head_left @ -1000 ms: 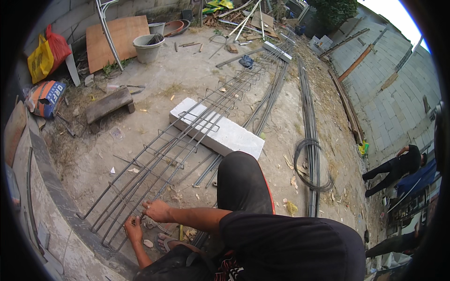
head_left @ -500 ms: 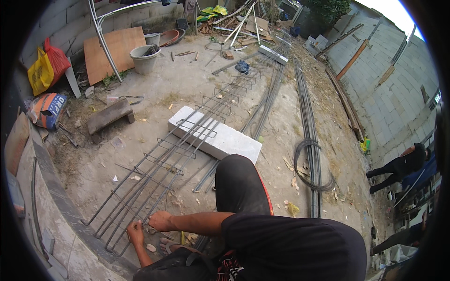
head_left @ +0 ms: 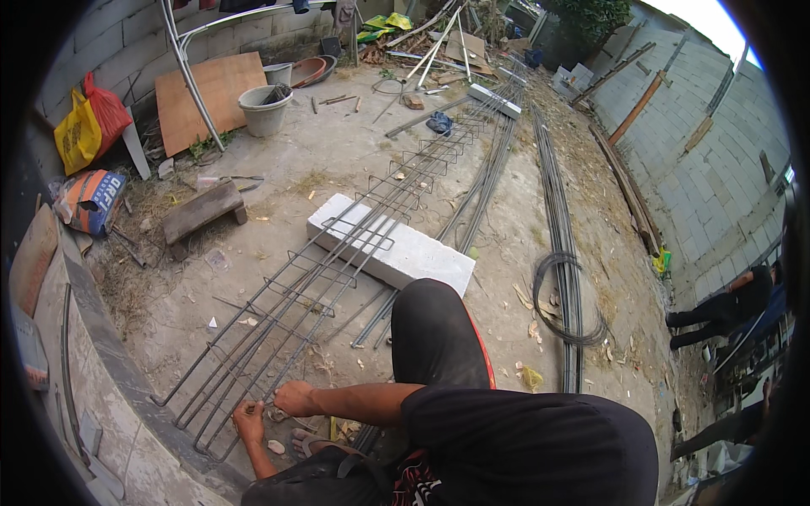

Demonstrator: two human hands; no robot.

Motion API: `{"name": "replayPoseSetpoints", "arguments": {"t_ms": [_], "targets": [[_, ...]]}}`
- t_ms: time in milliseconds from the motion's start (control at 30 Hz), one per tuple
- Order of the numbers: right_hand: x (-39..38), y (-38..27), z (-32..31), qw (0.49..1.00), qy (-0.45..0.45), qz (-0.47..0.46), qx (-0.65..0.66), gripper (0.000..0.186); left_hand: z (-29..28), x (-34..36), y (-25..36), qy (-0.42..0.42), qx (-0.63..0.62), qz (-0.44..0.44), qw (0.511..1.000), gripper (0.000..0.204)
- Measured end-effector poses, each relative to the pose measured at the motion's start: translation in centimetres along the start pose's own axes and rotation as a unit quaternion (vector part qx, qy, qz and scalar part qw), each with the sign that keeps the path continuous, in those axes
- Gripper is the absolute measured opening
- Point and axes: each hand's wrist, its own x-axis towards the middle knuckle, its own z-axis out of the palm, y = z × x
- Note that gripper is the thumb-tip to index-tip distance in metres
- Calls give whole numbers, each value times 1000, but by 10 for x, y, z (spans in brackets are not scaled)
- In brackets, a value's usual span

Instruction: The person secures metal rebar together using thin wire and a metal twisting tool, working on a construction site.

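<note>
The right hand [head_left: 294,397] has its fingers curled together over one of the long bars at the near end of the rebar cage [head_left: 337,253]. The left hand [head_left: 247,419] sits just beside it, toward eight o'clock, fingers also bunched on the bars, though whether they pinch a bar or a bit of wire is too small to tell. Both hands are at the cage's near end, touching it. From there the cage's long axis runs away toward one o'clock, across the white concrete block [head_left: 413,253] that props it up and on to the far yard. The right hand is the nearer to the next stirrup up the cage. A coil of wire [head_left: 564,299] lies well apart at three o'clock, beside loose straight bars [head_left: 553,177].
</note>
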Motion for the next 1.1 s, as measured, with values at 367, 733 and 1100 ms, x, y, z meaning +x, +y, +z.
{"name": "replayPoseSetpoints", "arguments": {"t_ms": [367,733,1100], "targets": [[-8,-9,-7,995,-83,5,-51,18,3,0,-12,41,-19,-13,999,18],[2,-13,-67,984,-165,-8,-64,18,-1,-11,13,37,29,-9,999,24],[-136,34,-403,973,164,109,-116,22,-14,-12,39,72,29,38,996,27]]}}
